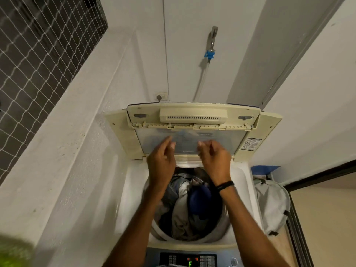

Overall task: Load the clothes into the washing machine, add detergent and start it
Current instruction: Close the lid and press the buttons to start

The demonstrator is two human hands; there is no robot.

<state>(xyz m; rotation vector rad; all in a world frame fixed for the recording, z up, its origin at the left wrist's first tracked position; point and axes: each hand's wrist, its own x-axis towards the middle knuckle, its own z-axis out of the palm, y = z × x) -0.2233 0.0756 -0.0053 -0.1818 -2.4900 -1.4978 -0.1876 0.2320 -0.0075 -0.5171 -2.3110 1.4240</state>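
Observation:
A top-loading washing machine stands below me with its folding lid raised at the back. Its drum holds a heap of clothes, grey, dark and blue. My left hand and my right hand reach over the drum to the lower edge of the lid's clear panel. The fingers of both hands are apart and rest near or on that edge; whether they grip it is unclear. The control panel at the front edge shows lit digits.
A white wall runs close along the left, with a netted window above. A tap with a blue fitting and hose hangs on the back wall. A grey laundry bag stands to the right of the machine. A blurred green object sits bottom left.

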